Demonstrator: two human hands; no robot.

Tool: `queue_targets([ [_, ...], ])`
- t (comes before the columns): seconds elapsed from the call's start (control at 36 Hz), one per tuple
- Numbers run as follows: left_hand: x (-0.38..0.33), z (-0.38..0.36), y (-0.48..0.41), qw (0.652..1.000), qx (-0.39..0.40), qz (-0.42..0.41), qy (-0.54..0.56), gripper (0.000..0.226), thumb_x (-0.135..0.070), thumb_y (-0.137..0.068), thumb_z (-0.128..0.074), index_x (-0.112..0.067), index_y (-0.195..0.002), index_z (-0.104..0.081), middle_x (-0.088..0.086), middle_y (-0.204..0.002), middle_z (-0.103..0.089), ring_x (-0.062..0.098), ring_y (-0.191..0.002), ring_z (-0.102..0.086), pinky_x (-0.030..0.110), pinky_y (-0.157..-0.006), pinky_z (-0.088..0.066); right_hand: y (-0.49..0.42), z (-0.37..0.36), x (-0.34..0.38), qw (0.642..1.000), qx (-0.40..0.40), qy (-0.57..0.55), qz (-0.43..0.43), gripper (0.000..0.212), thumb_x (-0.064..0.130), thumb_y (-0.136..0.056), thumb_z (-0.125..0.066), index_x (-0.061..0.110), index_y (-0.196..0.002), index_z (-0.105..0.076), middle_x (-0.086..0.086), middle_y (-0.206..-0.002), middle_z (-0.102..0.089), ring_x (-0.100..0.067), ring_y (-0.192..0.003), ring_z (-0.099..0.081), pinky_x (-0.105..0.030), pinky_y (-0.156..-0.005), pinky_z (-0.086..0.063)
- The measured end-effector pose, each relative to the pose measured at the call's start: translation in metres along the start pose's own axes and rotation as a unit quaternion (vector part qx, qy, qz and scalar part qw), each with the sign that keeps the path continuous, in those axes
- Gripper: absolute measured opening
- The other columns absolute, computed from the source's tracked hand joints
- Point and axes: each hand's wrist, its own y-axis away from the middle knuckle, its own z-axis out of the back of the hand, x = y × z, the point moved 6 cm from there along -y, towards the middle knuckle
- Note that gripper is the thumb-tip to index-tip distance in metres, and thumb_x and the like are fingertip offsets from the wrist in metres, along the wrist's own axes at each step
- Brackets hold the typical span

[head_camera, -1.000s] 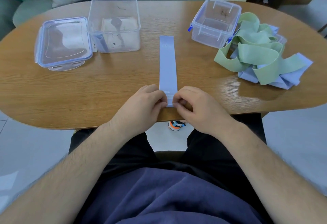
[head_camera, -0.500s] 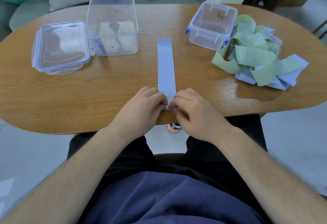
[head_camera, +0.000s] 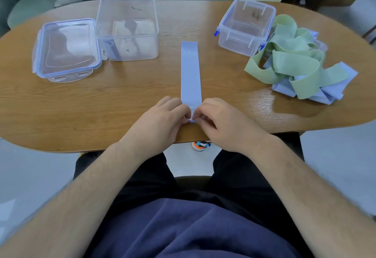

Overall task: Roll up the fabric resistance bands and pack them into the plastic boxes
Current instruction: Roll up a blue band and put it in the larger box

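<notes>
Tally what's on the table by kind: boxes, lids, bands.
clear boxes: 2
loose lid: 1
blue band laid flat: 1
heap of tangled bands: 1, bands inside uncountable
Total: 5

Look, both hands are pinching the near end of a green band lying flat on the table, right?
Not quite: the flat band is light blue, not green. The head view shows it; the green ones are in the tangled pile to the right. The left hand and right hand do pinch its near end on the table.
</notes>
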Motion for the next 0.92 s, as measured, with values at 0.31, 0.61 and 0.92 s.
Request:
queue_targets([
  [0.31, -0.004, -0.004, -0.004, 0.997, -0.025, -0.013, -0.065, 0.012, -0.001, -0.093, -0.056, -0.005, -0.091, -0.068, 0.01, -0.087, -0.055, 0.029, -0.077, -0.049, 0.041, -0.076, -0.046, 0.0, 0.001, 0.0, 0.998, -0.048, 0.02, 0.024, 0.014, 0.008, -0.096, -0.057, 0.007, -0.097, -0.071, -0.006, -0.091, -0.056, -0.018, -0.09, -0.049, -0.021, -0.082, -0.038],
  [0.61, 0.0, 0.003, -0.002, 0.999, -0.014, -0.02, -0.039, 0.014, -0.013, -0.097, -0.06, -0.006, -0.094, -0.072, 0.008, -0.09, -0.061, 0.03, -0.084, -0.055, 0.043, -0.08, -0.05, 0.007, 0.009, -0.001, 0.998, -0.044, 0.034, 0.031, 0.008, 0.006, -0.091, -0.066, 0.012, -0.094, -0.071, 0.002, -0.093, -0.065, -0.015, -0.091, -0.054, -0.016, -0.082, -0.038],
  [0.92, 0.003, -0.005, -0.001, 0.996, -0.029, -0.002, -0.084, 0.013, -0.009, -0.097, -0.056, -0.008, -0.103, -0.067, 0.007, -0.089, -0.058, 0.029, -0.084, -0.051, 0.047, -0.073, -0.051, 0.003, 0.003, -0.003, 0.993, -0.107, 0.054, 0.005, 0.012, 0.004, -0.096, -0.06, 0.005, -0.099, -0.072, -0.007, -0.094, -0.06, -0.025, -0.092, -0.054, -0.023, -0.082, -0.04],
])
